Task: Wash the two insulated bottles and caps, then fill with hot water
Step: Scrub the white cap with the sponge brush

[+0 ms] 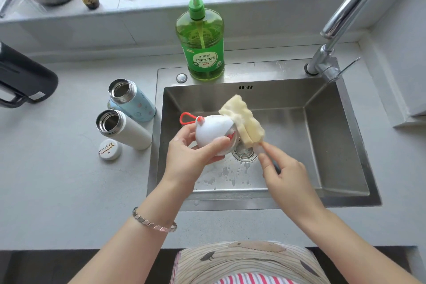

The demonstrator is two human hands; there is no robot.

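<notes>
Working at the grey counter (69,191), over the stainless steel sink (334,145) set into it, with suds and water drops around the drain.

Standing on the counter just left of the sink: a light blue patterned insulated bottle (133,101) farther off and a white insulated bottle (124,129) nearer, close together, both uncapped and open-mouthed. Easy to topple with a swing of the left forearm; likely to roll, judging by the tall narrow shape.

Gripping a white domed cap with a red loop (212,131) in the left hand (186,159), fingers curled round its shell above the drain. Probably slick with soap; liable to slip free and strike the steel below.

Pinching the thin handle of a yellow sponge brush (242,120) in the right hand (283,175), sponge head against the cap's rim. Risks levering the cap out of the grasp by pushing too hard.

Lying on the counter just near of the white bottle: a small flat white round cap (110,149), apparently unwashed. Easy to overlook.
</notes>
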